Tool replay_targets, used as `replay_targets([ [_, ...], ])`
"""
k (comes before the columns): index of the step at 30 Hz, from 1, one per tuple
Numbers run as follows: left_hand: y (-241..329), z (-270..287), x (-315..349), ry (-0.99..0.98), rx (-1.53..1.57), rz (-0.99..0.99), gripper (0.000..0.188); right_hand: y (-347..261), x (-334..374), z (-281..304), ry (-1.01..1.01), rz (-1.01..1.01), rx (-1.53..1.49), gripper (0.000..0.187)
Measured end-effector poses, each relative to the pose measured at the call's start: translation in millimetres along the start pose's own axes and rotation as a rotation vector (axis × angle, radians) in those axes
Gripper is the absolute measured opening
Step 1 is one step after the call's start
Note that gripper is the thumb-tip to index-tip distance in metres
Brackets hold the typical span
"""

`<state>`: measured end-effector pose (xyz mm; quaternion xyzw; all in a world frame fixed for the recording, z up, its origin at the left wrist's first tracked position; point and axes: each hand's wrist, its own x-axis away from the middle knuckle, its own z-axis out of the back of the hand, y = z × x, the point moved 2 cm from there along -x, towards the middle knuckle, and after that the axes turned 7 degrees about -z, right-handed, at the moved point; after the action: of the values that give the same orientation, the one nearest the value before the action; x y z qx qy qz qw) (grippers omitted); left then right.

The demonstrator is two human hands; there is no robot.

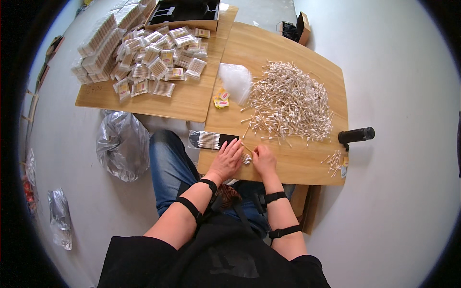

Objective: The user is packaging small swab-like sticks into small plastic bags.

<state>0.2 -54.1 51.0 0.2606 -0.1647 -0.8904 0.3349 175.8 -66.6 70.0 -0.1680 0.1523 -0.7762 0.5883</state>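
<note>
My left hand (227, 161) lies fairly flat, its fingers stretched out over the right end of a black board (227, 138). On that board a row of cotton swabs (209, 140) lies side by side, with clear plastic around the board's left end. Just right of it my right hand (264, 161) is closed, fingertips pinching a thin stick that looks like a cotton swab (247, 147). Between the hands a few more white swab tips (246, 159) show beside my left fingers; the rest is hidden beneath them. Beyond the hands spreads a big loose heap of cotton swabs (293, 103).
Clear plastic bags (235, 82) and small yellow cards (221, 99) lie left of the heap. A side table (187, 109) carries many filled swab packets (158, 62) and a black open box (185, 13). A black cylinder (356, 135) and stray swabs (333, 162) are at right.
</note>
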Motion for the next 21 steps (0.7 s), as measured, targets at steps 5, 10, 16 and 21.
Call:
replay_targets([
  [5, 3, 2, -3, -0.029, -0.051, 0.010, 0.046, -10, -7, 2, -0.052, 0.028, -0.147, 0.017],
  [10, 0, -3, -1, -0.051, -0.068, 0.009, 0.045, -42, -40, -5, 0.044, -0.154, -0.126, 0.022],
  [16, -2, -7, 0, -0.023, -0.049, -0.001, 0.046, -30, -44, -16, 0.151, -0.165, 0.038, 0.022],
  [21, 1, 1, -1, -0.005, -0.063, 0.031, 0.052, -1, -4, -10, -0.058, 0.118, -0.017, 0.017],
])
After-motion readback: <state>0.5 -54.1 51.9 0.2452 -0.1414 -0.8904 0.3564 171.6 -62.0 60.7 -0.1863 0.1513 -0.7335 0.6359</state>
